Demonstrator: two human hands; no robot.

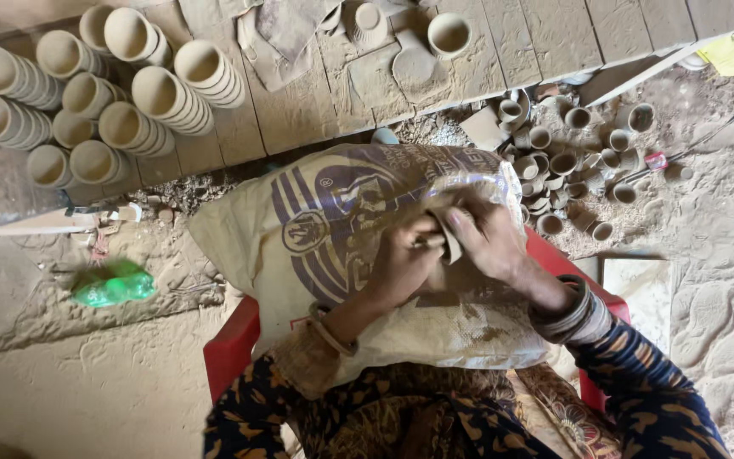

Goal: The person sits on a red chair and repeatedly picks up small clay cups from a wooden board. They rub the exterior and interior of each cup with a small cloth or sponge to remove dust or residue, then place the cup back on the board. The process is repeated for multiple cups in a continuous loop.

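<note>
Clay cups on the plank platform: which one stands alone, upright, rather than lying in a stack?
The single pale clay cup at the top centre stands upright, mouth up, apart from the stacked clay cups lying sideways at left.

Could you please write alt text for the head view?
Seen from above, a person's left hand and right hand hold a small clay piece together over a printed sack spread across the lap. Stacks of clay cups lie on wooden boards upper left; loose small cups litter the dusty ground to the right.
</note>
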